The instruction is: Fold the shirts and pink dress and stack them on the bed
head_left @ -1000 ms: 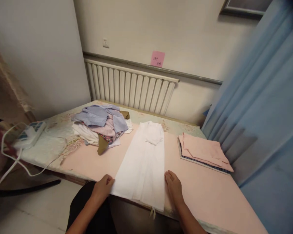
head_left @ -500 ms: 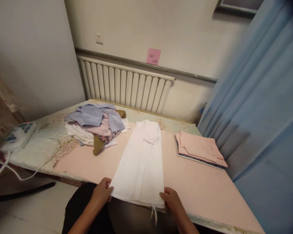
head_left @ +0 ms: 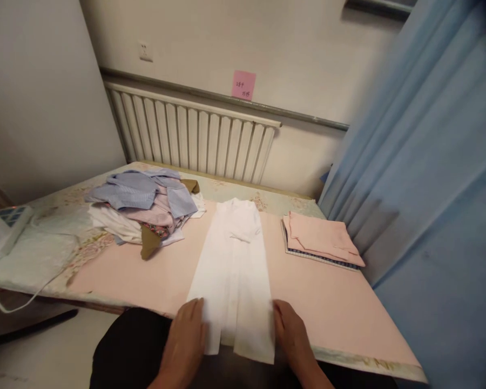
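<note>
Far L of the white shirt [head_left: 237,270], a power strip [head_left: 8,232] w/ a white cord [head_left: 28,305]; nearer to the shirt, on its L & up toward its collar end, a heaped pile of clothes [head_left: 140,197], blue on top, just beside it but apart. Left hand [head_left: 186,332] is at the shirt's L edge, down by the hem, fingers lapping over the cloth; blurry, so can't tell if it's pinching or just resting flat. Shirt itself lies btwn the two hands on the pink sheet [head_left: 328,302], long axis running straight away from the person: collar at the far end twd the radiator [head_left: 198,135], hem at the near end, hanging past the sheet's near edge & parted in the middle. A short sleeve is folded in across its upper R part. So the bulk of the shirt stretches fwd of both hands, away from the body. Right hand [head_left: 294,329] is at the shirt's R edge, also low by the hem, fingers curled, touching or just beside; grip blurred too, can't tell. Both are abt level along the length; L is slightly nearer the shirt's midline b/c its fingers overlap the cloth. R of the shirt, well apart, a folded stack [head_left: 322,235], pink on top; farthest R of it, the blue curtain [head_left: 433,200].
</note>
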A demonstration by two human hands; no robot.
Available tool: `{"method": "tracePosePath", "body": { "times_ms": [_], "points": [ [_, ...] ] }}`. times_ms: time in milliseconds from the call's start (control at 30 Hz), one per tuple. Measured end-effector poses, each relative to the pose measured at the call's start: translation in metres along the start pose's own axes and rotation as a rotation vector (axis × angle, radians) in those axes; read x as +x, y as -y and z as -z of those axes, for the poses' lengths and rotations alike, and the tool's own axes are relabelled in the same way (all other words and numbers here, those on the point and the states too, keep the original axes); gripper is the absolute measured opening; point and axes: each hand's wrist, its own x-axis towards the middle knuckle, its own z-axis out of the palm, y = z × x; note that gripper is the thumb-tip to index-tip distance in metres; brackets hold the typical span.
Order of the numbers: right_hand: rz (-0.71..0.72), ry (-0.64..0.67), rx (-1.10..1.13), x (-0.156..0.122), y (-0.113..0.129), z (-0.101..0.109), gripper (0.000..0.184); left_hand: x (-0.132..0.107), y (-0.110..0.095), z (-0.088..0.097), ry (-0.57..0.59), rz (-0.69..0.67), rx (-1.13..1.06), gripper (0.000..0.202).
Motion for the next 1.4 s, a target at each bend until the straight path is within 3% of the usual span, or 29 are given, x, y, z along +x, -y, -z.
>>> {"method": "tracePosePath", "body": {
  "times_ms": [133,233,300,467,867,1000,1167,1400],
  "points": [
    [0.155,-0.027,0.025,0.029,0.004,-0.037,0.041,0.041,-0.049,-0.044,-0.049,-0.251,-0.019,0.043],
    [0.199,0.001,-0.001,0.049,0.0,-0.06,0.044,0.069,-0.079,-0.068,-0.004,-0.303,-0.012,0.045],
    [0.274,0.033,-0.075,0.059,-0.008,-0.07,0.045,0.08,-0.088,-0.078,0.041,-0.318,0.033,0.047],
    [0.442,0.084,-0.328,0.083,-0.028,-0.078,0.044,0.079,-0.084,-0.082,0.097,-0.372,0.109,0.053],
    [0.316,0.128,-0.487,0.191,-0.044,-0.091,0.056,0.076,-0.08,-0.084,0.12,-0.372,0.085,0.061],
    [0.316,0.148,-0.506,0.213,-0.046,-0.093,0.055,0.077,-0.08,-0.079,0.141,-0.373,0.076,0.059],
    [0.335,0.189,-0.515,0.196,-0.041,-0.086,0.054,0.078,-0.082,-0.075,0.141,-0.377,0.083,0.056],
    [0.466,0.231,-0.47,0.118,-0.029,-0.059,0.053,0.076,-0.082,-0.077,0.105,-0.374,0.07,0.056]
  ]
}}
